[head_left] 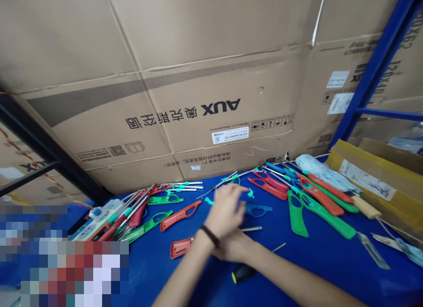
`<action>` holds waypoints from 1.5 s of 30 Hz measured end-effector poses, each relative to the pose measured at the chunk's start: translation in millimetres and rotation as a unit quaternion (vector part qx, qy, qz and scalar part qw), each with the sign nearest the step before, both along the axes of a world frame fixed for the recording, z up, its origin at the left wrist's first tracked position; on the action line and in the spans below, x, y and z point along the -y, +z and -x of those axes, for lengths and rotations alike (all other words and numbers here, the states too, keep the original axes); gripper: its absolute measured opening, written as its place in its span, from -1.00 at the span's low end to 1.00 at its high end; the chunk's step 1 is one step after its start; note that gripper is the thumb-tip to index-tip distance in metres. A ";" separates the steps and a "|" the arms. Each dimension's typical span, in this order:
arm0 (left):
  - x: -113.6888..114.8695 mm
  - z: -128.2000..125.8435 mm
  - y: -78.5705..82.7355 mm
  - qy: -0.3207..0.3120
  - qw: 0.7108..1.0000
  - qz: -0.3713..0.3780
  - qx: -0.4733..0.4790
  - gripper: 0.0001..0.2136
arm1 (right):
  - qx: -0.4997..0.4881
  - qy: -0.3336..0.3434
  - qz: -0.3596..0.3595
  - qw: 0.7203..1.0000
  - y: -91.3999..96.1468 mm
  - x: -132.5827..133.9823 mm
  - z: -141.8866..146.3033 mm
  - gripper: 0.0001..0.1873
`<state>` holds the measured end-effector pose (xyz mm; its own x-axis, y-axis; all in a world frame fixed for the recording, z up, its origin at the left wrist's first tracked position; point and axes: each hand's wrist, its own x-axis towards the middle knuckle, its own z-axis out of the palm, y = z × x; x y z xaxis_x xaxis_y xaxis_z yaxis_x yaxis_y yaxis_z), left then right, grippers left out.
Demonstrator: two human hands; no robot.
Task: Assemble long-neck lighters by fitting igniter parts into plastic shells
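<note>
My left hand [228,206] reaches in from the lower left with a black band on its wrist. Its fingers are stretched out and a little blurred, and they hover over a blue lighter handle [258,209] on the blue table [317,263]. My right hand [231,248] comes from the lower right and lies curled under the left wrist. It seems closed on a red long-nosed lighter [181,248], whose metal tube [251,229] sticks out on the far side. A black-handled screwdriver [242,274] lies under my right forearm.
Several red, green and blue long lighters are scattered over the table, with a bunch [122,216] at the left and green ones [325,216] at the right. Big cardboard cartons [198,99] wall the back. An open yellow box [380,183] and a blue rack post [373,69] stand at the right.
</note>
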<state>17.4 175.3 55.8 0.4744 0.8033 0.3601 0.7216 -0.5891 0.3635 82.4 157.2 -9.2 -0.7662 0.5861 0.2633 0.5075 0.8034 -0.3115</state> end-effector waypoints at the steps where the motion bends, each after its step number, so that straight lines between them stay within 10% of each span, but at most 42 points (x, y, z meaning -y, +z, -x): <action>1: 8.9 -29.6 3.8 -0.072 0.997 -0.015 -0.013 -0.67 | 0.008 -0.002 -0.001 1.000 -0.2 -0.1 0.6 -0.84; 6: 37.7 -164.9 -11.8 -0.307 0.936 -0.102 -0.141 -0.65 | -0.009 0.018 -0.018 1.000 6.8 3.2 -0.9 -0.82; 10: 33.8 -222.0 -46.6 -0.395 0.888 -0.127 -0.201 -0.74 | -0.003 0.014 -0.033 0.999 11.2 6.8 -2.8 -0.81; 14: 27.5 -233.5 -63.8 -0.413 0.875 -0.145 -0.210 -0.72 | 0.008 0.021 -0.039 0.999 12.6 6.9 -3.6 -0.83; 22: 27.8 -227.2 -43.8 -0.503 0.811 -0.226 -0.196 -0.82 | 0.000 0.032 -0.042 0.999 8.2 3.0 -1.3 -0.86; 28: 34.5 -225.8 -51.0 -0.438 0.860 -0.206 -0.158 -0.84 | -0.019 0.028 -0.054 0.998 4.1 4.7 -2.5 -0.85; 33: 25.7 -173.5 -30.2 -0.343 0.917 -0.183 -0.091 -0.80 | -0.009 0.030 -0.059 0.998 -1.7 1.3 0.8 -0.87; 38: 7.4 -42.3 -5.2 -0.178 0.979 -0.024 0.100 -0.84 | -0.002 0.015 -0.068 0.998 -10.5 -1.9 3.4 -0.81; 45: 20.3 131.5 -15.1 0.119 0.925 0.013 0.360 -0.76 | -0.034 0.033 -0.055 0.997 -1.0 1.7 -1.1 -0.83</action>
